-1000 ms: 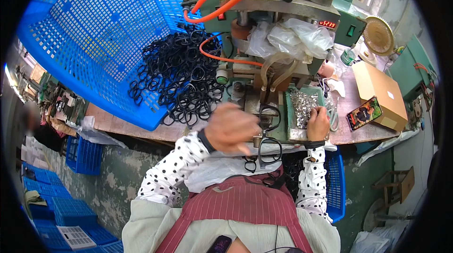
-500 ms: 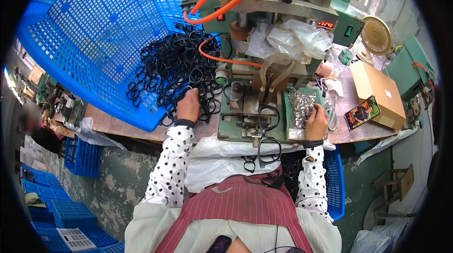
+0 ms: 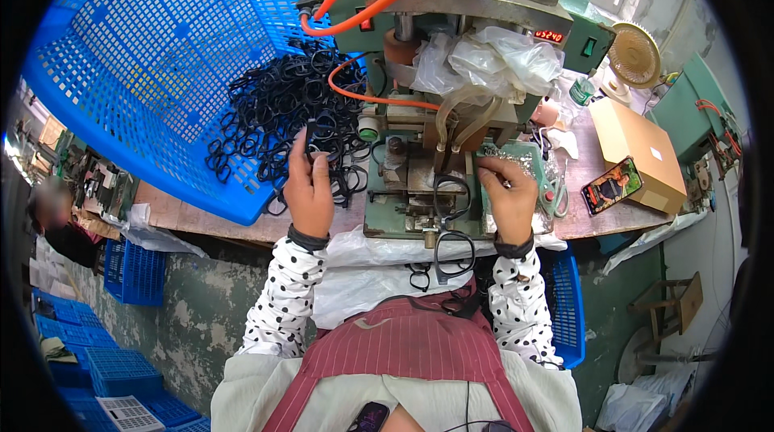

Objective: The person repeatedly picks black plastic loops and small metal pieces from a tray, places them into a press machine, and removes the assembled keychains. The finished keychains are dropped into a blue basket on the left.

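- The left hand [image 3: 310, 205] is at the near side of the pile of dark frames [image 3: 270, 110], which spills from the tipped blue basket [image 3: 173, 176] toward the front edge of the surface [image 3: 587, 222].
- Its thumb and index finger stand apart, with dark rims between and beyond their tips; whether they grip one cannot be told.
- One frame is set at the green machine [image 3: 385, 225]: a black spectacle frame [image 3: 453, 236], its long axis running front to back, its near end past the surface's front edge.
- The right hand [image 3: 513, 200] is nearer to it; the frame lies just left of those fingers, with a gap between, and well right of the left hand.
- The right fingers are curled in over small metal pieces [image 3: 526, 160]; whether they pinch one is hidden.
- A phone [image 3: 611, 186] leans against a cardboard box [image 3: 641, 154] farther right.
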Available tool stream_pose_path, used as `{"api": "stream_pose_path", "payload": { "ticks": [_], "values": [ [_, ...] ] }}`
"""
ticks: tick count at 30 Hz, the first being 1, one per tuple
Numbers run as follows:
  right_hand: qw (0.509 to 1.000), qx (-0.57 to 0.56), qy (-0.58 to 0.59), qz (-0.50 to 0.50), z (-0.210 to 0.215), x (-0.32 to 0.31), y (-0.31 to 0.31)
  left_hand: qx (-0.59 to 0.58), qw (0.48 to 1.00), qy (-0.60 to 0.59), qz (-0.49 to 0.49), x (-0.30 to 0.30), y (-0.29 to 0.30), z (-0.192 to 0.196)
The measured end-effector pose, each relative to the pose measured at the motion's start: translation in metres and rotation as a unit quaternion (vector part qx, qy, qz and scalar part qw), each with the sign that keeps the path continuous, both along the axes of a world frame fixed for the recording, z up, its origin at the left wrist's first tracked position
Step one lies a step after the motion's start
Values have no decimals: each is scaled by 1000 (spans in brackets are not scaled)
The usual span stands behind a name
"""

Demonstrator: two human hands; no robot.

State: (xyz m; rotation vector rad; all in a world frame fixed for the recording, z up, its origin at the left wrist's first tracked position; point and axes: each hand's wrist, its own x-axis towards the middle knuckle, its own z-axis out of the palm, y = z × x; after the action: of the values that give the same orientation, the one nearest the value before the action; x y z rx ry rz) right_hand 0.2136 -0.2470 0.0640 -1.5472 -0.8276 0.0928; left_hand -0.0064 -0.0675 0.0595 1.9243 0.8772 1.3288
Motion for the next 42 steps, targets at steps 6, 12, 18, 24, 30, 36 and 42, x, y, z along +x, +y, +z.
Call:
{"api": "stream_pose_path", "payload": {
  "ticks": [6, 12, 18, 24, 30, 36, 42],
  "values": [
    [995, 52, -79, 34, 10, -21, 9, 111, 992, -4, -66, 12, -42, 11],
    [999, -27, -24, 17, 12, -29, 26, 298, 942, -13, -152, 21, -55, 31],
    [990, 133, 45, 11, -4, -45, 41, 191, 963, -69, -177, 27, -49, 55],
    [983, 177, 40, 19, -16, -41, 43, 46, 975, -72, -205, 36, -33, 84],
    [994, 105, 39, 12, -8, -40, 38, 39, 973, -78, -213, 37, -34, 84],
    [972, 222, 81, 3, -17, -47, 48, 50, 975, -86, -200, 38, -32, 80],
    [991, 125, 40, 18, -8, -43, 37, 354, 890, -2, -289, 36, -68, 27]
  ]
}}
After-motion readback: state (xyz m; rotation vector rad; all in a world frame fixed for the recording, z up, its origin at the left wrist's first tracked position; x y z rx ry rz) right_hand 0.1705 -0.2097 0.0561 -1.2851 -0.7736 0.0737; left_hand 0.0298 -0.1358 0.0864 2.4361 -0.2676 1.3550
